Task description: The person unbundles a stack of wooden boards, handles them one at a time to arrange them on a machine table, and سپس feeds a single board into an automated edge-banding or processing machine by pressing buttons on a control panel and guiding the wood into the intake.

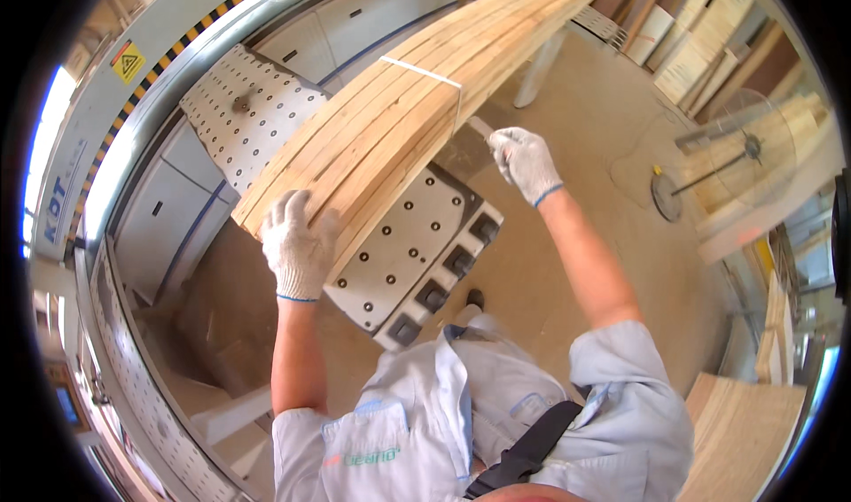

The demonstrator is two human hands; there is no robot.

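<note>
A long stack of light wooden boards lies slantwise in front of me, running from near left to far right. Around its middle runs a thin white strap, which goes down over the right side. My left hand, in a white knitted glove, rests on the near end of the stack with its fingers apart. Beside the stack's right side, my right hand, gloved likewise, is closed on a short pale strip that looks like the strap's end. Whether the strip joins the strap cannot be made out.
The boards lie across studded metal support tables, with another perforated table to their left. A machine beam with black-and-yellow edging curves along the left. At right stand a fan, leaning boards and a wooden panel.
</note>
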